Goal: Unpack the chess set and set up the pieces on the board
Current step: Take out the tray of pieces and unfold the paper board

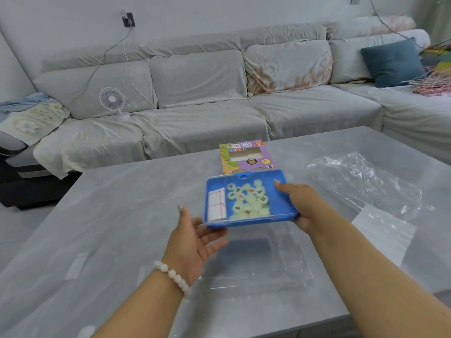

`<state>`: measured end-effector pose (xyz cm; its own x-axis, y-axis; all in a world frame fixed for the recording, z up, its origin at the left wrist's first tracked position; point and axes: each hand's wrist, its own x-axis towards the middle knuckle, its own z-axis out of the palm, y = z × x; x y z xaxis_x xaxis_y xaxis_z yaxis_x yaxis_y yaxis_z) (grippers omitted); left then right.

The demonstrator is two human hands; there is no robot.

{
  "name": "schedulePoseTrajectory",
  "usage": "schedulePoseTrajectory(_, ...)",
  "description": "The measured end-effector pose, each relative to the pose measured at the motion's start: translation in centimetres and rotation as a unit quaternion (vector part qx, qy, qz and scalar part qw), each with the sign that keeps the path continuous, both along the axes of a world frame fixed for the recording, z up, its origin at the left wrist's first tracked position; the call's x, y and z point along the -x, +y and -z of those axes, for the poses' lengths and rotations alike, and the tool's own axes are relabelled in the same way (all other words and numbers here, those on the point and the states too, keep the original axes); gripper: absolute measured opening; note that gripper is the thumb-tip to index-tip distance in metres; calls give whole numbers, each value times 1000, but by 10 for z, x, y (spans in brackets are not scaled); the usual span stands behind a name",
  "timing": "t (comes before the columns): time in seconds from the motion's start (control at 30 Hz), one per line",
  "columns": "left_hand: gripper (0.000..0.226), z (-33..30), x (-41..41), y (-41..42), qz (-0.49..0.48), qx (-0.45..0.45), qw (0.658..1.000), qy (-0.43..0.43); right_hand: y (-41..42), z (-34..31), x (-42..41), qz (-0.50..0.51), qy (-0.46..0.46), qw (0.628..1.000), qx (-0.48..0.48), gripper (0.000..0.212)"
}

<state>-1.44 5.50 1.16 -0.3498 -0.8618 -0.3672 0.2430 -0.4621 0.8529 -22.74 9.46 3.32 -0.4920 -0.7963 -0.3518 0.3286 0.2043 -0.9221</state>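
Note:
A blue plastic tray is held a little above the grey table. Inside it lie several pale green round chess pieces with dark and red characters, and a folded white paper board with red lines at its left end. My right hand grips the tray's right side, thumb on the rim. My left hand is palm up under the tray's near left corner, fingers spread and touching its underside. A clear plastic lid lies on the table below the tray.
The purple and green cardboard box of the set lies at the table's far edge. A crumpled clear plastic bag and a white sheet lie to the right. A grey sofa with a small white fan stands behind.

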Motion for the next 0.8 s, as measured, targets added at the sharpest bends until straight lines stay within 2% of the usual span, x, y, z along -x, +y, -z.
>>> schedulePoseTrajectory(0.03, 51, 7, 5, 10, 6, 24, 999, -42, 3, 0, 8, 29, 2, 1000, -8, 23)
schedulePoseTrajectory(0.07, 39, 16, 8, 19, 36, 92, 988, -123, 5, -2, 14, 56, 4, 998, -15, 25)
schedulePoseTrajectory(0.1, 29, 27, 8, 28, 94, 211, 944, -236, 7, -3, 19, 81, 5, 997, -16, 26)
schedulePoseTrajectory(0.13, 25, 37, 7, 36, 178, 356, 850, -344, 7, -5, 22, 99, 5, 995, -14, 26)
schedulePoseTrajectory(0.17, 25, 47, 6, 41, 250, 470, 738, -415, 8, -7, 23, 112, 3, 994, -9, 24)
schedulePoseTrajectory(0.2, 32, 52, 3, 44, 305, 528, 643, -464, 8, -10, 23, 121, 0, 993, -5, 22)
schedulePoseTrajectory(0.23, 38, 53, 1, 47, 333, 551, 580, -499, 8, -11, 22, 126, -5, 992, -1, 21)
schedulePoseTrajectory(0.27, 40, 49, 0, 46, 340, 561, 544, -523, 9, -13, 21, 130, -7, 992, 1, 21)
schedulePoseTrajectory(0.37, 39, 37, -14, 31, 344, 571, 499, -553, 8, -14, 15, 135, -13, 991, 3, 24)
schedulePoseTrajectory(0.5, 42, 15, -62, -17, 352, 506, 451, -645, 6, -14, 9, 134, -17, 991, 7, 24)
schedulePoseTrajectory(0.53, 47, 8, -73, -29, 336, 477, 457, -671, 5, -13, 7, 131, -16, 991, 8, 23)
schedulePoseTrajectory(0.57, 50, 2, -80, -37, 311, 447, 487, -683, 4, -12, 5, 128, -15, 992, 8, 22)
schedulePoseTrajectory(0.63, 53, -5, -81, -37, 267, 408, 577, -655, 1, -9, 0, 126, -20, 992, 5, 22)
schedulePoseTrajectory(0.67, 62, -4, -77, -30, 268, 405, 595, -641, 0, -7, -3, 125, -25, 992, 4, 22)
schedulePoseTrajectory(0.7, 69, 2, -71, -19, 281, 409, 587, -640, -2, -6, -6, 124, -29, 992, 4, 22)
schedulePoseTrajectory(0.77, 70, 20, -62, 4, 307, 420, 524, -674, -6, -4, -12, 122, -34, 992, 3, 21)
schedulePoseTrajectory(0.8, 65, 29, -61, 7, 306, 418, 505, -691, -7, -2, -15, 121, -34, 992, 2, 21)
